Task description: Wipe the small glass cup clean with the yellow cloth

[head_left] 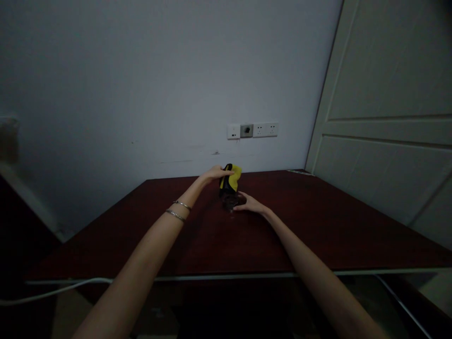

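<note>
My left hand (216,173) grips a yellow and black packet-like thing (234,181) by its upper part, thumb across its near side. Its exact kind is too small and dim to tell. Just below it, a small see-through dish or cup (230,202) rests on the dark red table (282,235). My right hand (251,205) curves around the right side of this clear vessel, thumb and fingers apart with the vessel between them. The packet's lower end hangs tilted above or against the vessel's rim; I cannot tell whether they touch.
Behind the table stands a pale wall with a row of sockets and switches (252,130). A light panelled door (388,117) is at the right. A white cable (84,282) runs under the front edge at the left. A flat strip (300,173) lies at the back right corner.
</note>
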{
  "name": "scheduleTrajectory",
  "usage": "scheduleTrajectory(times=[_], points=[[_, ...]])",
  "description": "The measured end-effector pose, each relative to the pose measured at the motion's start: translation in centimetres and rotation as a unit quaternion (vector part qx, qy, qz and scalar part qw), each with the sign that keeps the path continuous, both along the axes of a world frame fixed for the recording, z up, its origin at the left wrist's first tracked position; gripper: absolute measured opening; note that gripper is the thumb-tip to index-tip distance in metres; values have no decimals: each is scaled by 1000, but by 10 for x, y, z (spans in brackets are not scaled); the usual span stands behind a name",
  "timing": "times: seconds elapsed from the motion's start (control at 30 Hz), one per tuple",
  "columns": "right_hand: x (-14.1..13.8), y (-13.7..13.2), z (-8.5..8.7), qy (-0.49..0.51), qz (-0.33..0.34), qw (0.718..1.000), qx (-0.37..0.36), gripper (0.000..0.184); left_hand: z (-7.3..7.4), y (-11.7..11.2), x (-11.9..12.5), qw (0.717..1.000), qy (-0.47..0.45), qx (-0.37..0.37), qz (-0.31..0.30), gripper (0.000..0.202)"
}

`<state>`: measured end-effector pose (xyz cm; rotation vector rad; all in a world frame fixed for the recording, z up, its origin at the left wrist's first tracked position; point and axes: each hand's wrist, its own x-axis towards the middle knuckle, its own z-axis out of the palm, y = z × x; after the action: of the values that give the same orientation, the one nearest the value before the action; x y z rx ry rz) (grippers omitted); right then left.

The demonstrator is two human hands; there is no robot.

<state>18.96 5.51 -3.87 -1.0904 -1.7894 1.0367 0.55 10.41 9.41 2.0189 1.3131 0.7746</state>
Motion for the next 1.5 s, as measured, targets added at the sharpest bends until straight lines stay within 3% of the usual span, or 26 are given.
scheduleTrajectory(times=[0.07,0.17,0.27,0.4,0.53,0.63,0.73,0.87,1.07,1.2,1.3,1.4,1.5], points=[[11,-1,11,52,53,996,-55,71,6,-6,0,994,-100,10,-37,45],[21,-2,30,124,11,991,-42,52,6,-13,3,985,-161,17,-61,46],[16,-2,46,204,-37,978,-13,49,-1,-15,11,983,-165,11,-78,47],[-2,-1,58,239,-75,968,21,48,-15,-19,23,978,-191,33,-70,49],[-11,2,62,246,-112,961,64,42,-36,-24,26,961,-274,31,-2,53],[-15,6,61,230,-116,964,62,35,-55,-27,22,943,-331,15,17,53],[-23,6,58,197,-100,974,46,35,-71,-28,15,939,-344,6,22,55],[-33,1,52,143,-69,985,69,41,-80,-27,3,947,-319,-10,16,56],[-18,6,55,73,-161,976,124,39,-95,-28,-20,966,-254,-41,28,57],[-9,8,65,-75,-176,972,140,33,-120,-30,-25,973,-215,-81,-4,91],[-15,1,68,-205,-135,953,178,31,-135,-32,-19,976,-202,-67,-44,106],[-29,-8,67,-329,-93,915,215,29,-142,-32,-13,975,-200,-16,-99,101],[-40,-11,63,-414,-75,872,251,27,-145,-30,-11,979,-174,30,-100,90]])
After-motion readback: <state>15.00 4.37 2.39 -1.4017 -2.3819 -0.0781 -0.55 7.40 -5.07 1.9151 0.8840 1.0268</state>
